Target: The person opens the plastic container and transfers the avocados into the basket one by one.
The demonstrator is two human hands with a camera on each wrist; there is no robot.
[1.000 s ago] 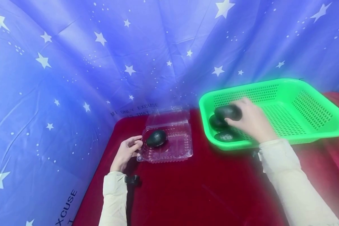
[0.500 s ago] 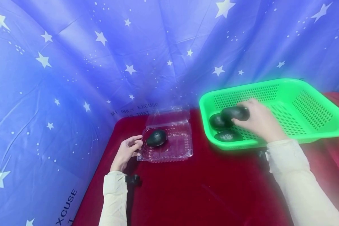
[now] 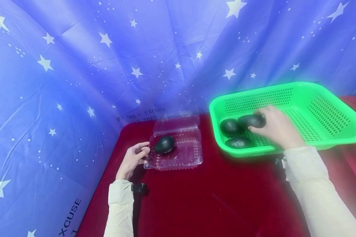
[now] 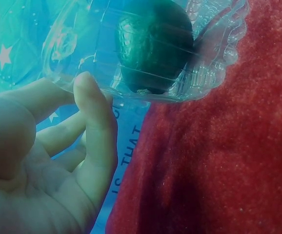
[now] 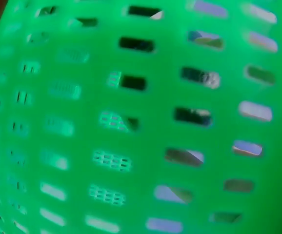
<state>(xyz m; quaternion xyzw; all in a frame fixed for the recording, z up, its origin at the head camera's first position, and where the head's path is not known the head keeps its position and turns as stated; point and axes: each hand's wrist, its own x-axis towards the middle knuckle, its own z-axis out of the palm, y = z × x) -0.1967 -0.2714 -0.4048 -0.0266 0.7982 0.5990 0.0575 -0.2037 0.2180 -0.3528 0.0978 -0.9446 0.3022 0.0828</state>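
A clear plastic clamshell box (image 3: 190,161) stands with its lid raised, one dark avocado-like fruit (image 3: 165,145) inside. My left hand (image 3: 132,162) pinches the box's left edge; the left wrist view shows the thumb (image 4: 94,107) against the clear wall (image 4: 219,73). In the green basket (image 3: 314,144), my right hand (image 3: 277,126) grips a dark fruit (image 3: 249,122) low over the basket floor. Two more dark fruits, one (image 3: 230,127) to its left and one (image 3: 239,143) at the near-left corner, lie beside it. The basket wall (image 5: 151,102) fills the right wrist view and mostly hides the hand there.
A red cloth (image 3: 213,197) covers the table under the box and basket. Behind and to the left hangs a blue cloth (image 3: 166,39) with white stars. The basket's raised rim surrounds the right hand, and the box's upright lid (image 3: 178,122) rises at the back.
My right hand has moved right and slightly down inside the basket with its fruit, uncovering more of the fruit at the left. My left hand and the box have stayed in place.
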